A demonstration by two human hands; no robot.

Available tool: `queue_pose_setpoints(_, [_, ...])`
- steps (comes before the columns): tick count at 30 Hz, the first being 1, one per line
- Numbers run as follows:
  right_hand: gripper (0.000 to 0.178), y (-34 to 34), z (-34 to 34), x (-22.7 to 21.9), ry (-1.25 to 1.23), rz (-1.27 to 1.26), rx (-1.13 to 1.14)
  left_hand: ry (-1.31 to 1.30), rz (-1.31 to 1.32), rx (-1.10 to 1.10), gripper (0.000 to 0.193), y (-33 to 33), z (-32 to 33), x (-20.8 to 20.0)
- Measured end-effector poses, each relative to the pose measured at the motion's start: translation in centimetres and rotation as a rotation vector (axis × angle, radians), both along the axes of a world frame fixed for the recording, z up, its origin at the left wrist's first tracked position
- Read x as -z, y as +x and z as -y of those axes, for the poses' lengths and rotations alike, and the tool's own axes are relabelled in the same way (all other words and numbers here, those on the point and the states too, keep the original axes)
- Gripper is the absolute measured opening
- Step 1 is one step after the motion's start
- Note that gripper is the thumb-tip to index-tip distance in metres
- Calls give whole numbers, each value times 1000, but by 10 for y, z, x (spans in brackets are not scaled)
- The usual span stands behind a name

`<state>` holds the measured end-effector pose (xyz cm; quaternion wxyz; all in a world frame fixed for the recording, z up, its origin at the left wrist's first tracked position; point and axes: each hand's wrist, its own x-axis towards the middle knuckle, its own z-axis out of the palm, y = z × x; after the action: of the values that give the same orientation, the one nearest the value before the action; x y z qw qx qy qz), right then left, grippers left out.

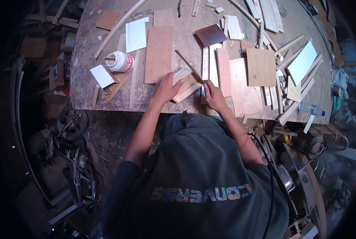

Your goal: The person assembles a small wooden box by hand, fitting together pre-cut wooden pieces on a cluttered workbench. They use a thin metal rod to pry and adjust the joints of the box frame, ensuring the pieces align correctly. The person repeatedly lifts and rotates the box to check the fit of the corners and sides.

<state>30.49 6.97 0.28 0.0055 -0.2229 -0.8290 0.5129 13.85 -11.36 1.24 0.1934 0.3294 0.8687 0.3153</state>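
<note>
A small wooden box frame [189,91] with raised side pieces rests near the front edge of the worktable. My left hand [168,88] is closed around its left side, thumb over the rim. In my right hand [214,95] is the lower end of a thin dark strip [188,64], long and narrow like a blade. The strip slants up and left across the frame's far right corner; whether it touches the wood I cannot tell. A plain reddish-brown board [159,53] lies just beyond my left hand, and a pinkish wood strip [224,71] beyond my right.
On the worktable [82,89], an open white glue jar [122,61] with a stick in it stands at left, beside a white block [102,76]. Boards and strips [261,67] crowd the right side. A plastic bottle [311,108] lies near the right front edge.
</note>
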Motion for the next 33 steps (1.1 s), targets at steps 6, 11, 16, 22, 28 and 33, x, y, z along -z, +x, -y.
queue_pose_setpoints(6, [56,3,13,-4,46,-127,-46,-89,40,-164,55,13,-16,-12])
queue_pose_setpoints(11, [67,11,17,-4,70,-49,-31,-19,33,-175,58,29,-21,-21])
queue_pose_setpoints(16, [68,12,18,-7,153,-47,-40,-14,96,-152,54,31,-22,-23])
queue_pose_setpoints(22, [67,3,14,-1,150,-22,-22,-14,81,-169,51,34,-22,-18])
queue_pose_setpoints(28, [67,16,2,-5,68,-17,-72,-7,64,-159,52,34,-22,-23])
queue_pose_setpoints(33, [78,15,3,-2,221,50,-112,-23,45,-160,54,39,-26,-28])
